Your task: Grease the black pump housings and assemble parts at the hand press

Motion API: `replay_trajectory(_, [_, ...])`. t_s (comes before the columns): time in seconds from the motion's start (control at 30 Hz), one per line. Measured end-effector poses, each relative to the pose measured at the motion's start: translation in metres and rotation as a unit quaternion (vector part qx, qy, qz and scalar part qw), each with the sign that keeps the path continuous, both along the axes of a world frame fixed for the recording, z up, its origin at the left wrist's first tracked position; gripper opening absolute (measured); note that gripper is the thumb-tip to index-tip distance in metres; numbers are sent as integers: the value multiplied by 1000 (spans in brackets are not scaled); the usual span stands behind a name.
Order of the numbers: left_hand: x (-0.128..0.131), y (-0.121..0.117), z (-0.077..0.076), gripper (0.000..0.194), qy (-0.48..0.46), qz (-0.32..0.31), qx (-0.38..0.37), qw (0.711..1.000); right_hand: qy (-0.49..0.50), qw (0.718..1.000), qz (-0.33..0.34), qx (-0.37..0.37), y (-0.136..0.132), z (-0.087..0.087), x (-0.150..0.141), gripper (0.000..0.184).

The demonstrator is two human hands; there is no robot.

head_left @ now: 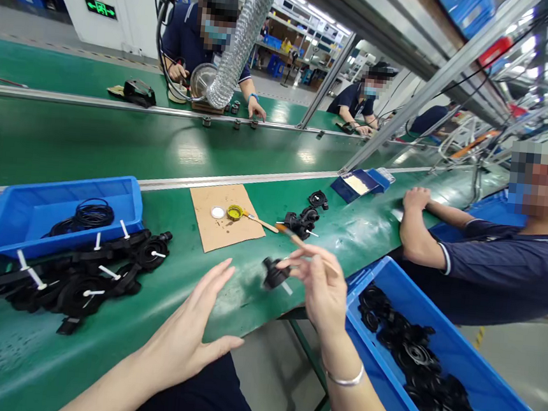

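My left hand [191, 326] is held above the green bench, fingers stretched out and thumb apart, with nothing in it. My right hand [324, 293] is closed on a wooden-handled brush [303, 244], its brown tip pointing to the upper left. At the fingertips of that hand is a black plastic part [275, 273] with a white pin, smeared by motion; whether it is gripped or just touched is hard to see. Beyond the hands, a cardboard sheet [213, 238] bears a small tin of yellow stuff [234, 213], a white lid [217, 213] and a second brush [260, 221].
At left, a blue bin [14, 215] holds black rings [93, 215], with black parts [89, 285] piled before it. More black parts [301, 221] lie beyond my right hand. A blue crate [385, 362] of black parts stands at right, near a seated co-worker [489, 263].
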State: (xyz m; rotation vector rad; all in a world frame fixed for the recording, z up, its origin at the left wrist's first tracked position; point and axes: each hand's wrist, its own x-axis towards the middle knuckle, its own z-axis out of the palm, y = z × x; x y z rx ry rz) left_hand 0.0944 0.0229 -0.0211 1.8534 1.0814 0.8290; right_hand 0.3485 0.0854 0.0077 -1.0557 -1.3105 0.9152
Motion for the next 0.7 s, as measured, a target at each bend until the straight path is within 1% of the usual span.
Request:
replay_trajectory(0.03, [2,1,-1,87,-40,-13,-16,999,57,994,78,-45,-7,4,-17,23])
replay_trajectory(0.07, [3,2,-2,86,-80,-22,-36,996,104,981,144,-80,-13,7,-34,23])
replay_trajectory(0.1, [4,2,-3,83,-119,-23,-63,991,137,966,193,-101,-16,7,-49,23])
replay_trajectory(0.17, [2,1,-7,76,-198,-7,-129,972,174,944,254,-119,-18,6,-73,24])
replay_trajectory(0.2, [0,0,-8,73,-238,10,-160,958,178,939,270,-120,-14,6,-81,25])
replay_trajectory(0.23, [-3,0,-8,70,-275,29,-187,943,173,940,273,-112,-8,5,-86,27])
replay_trajectory(0.27, [-7,0,-8,67,-306,52,-206,928,161,946,263,-99,1,6,-88,29])
replay_trajectory(0.3, [-11,1,-7,64,-330,78,-222,914,139,959,235,-76,13,7,-89,31])
replay_trajectory(0.37, [-19,2,-3,58,-361,131,-264,885,47,989,139,-7,43,12,-85,31])
replay_trajectory(0.4, [-22,3,-1,57,-372,152,-292,868,-9,995,90,27,60,15,-82,31])
replay_trajectory(0.43, [-25,4,1,59,-384,167,-321,849,-65,995,55,55,77,17,-78,30])
replay_trajectory(0.47, [-27,4,2,60,-399,172,-348,831,-107,991,39,70,93,18,-75,30])
replay_trajectory(0.5, [-28,5,3,61,-413,169,-370,815,-140,986,34,79,108,18,-73,32])
replay_trajectory(0.57, [-29,5,3,59,-441,159,-392,791,-177,980,46,79,131,16,-70,35])
replay_trajectory(0.63, [-30,5,1,54,-461,154,-405,774,-215,972,53,81,147,10,-72,37])
replay_trajectory(0.7, [-30,5,-1,49,-470,149,-415,765,-247,964,55,84,157,3,-76,40])
